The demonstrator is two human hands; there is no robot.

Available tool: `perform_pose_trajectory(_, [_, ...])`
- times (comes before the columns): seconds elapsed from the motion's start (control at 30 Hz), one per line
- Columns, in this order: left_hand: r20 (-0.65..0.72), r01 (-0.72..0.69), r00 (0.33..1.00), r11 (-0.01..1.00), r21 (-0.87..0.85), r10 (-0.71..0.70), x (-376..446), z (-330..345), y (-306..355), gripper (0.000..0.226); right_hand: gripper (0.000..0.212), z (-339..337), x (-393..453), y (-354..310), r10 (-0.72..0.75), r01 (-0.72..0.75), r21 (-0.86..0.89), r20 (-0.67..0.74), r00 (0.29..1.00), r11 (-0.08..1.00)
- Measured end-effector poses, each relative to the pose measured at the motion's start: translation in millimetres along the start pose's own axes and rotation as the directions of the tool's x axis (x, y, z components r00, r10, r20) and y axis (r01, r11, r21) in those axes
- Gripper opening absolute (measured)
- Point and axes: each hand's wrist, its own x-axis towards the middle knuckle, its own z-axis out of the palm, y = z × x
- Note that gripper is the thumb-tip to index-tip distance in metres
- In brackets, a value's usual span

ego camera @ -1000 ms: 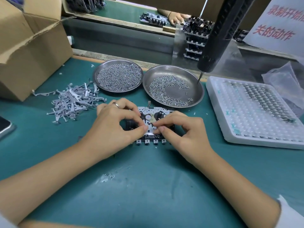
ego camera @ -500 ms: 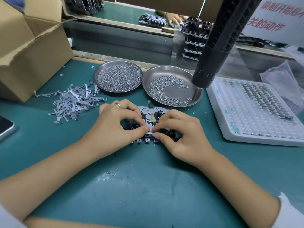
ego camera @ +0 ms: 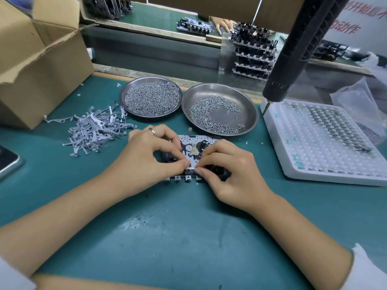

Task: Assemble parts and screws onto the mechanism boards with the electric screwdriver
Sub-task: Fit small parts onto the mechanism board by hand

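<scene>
Both hands are placed on the mechanism board [ego camera: 193, 150], which lies flat on the green worktop [ego camera: 188, 227], near its middle and just in front of the two metal dishes. By the left hand [ego camera: 144, 164] the left part of the board is covered; its fingers are curled, and its thumb and forefinger are brought together on a small light part [ego camera: 190, 170] at the near edge of the board. By the right hand [ego camera: 234, 172] the same small part is pinched from the other side, also between thumb and forefinger, with the other fingers curled over the right part of the board. The fingertips of the two hands are almost touching. A ring [ego camera: 152, 131] is worn on one finger of the left hand.

The electric screwdriver [ego camera: 293, 53] is seen hanging above the far right part of the worktop, tilted, and it is held by no hand. Its bit [ego camera: 264, 109] is pointed down between the right dish [ego camera: 247, 105] and the white tray [ego camera: 326, 143].

Screws are kept in both dishes: the left dish [ego camera: 125, 95] is nearly full, and in the right one bare metal is seen. A heap of grey metal levers [ego camera: 94, 128] is laid towards the left edge, before a cardboard box [ego camera: 41, 65]. Small metal parts are set in rows in the tray near the right edge.
</scene>
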Motion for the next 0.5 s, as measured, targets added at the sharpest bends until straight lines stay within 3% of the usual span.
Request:
perform_pose_trajectory(0.1, [0.001,-0.007,1.0,1.0,0.01,0.007,-0.3,0.3,0.1,0.03,0.003,0.4,0.0,-0.2,0.0,0.0,0.02,-0.002,1.0,1.0])
perform_pose_trajectory(0.3, [-0.001,-0.043,0.999,0.998,0.034,0.043,0.3,-0.5,-3.9,0.021,0.011,-4.4,4.7,2.0,0.152,-0.108,0.265,-0.154,0.976,0.958])
perform_pose_trajectory(0.5, [-0.052,-0.063,0.997,0.997,0.051,0.065,5.6,-4.5,-5.7,0.02,0.012,0.1,5.9,1.5,0.162,-0.115,0.244,-0.181,0.97,0.963])
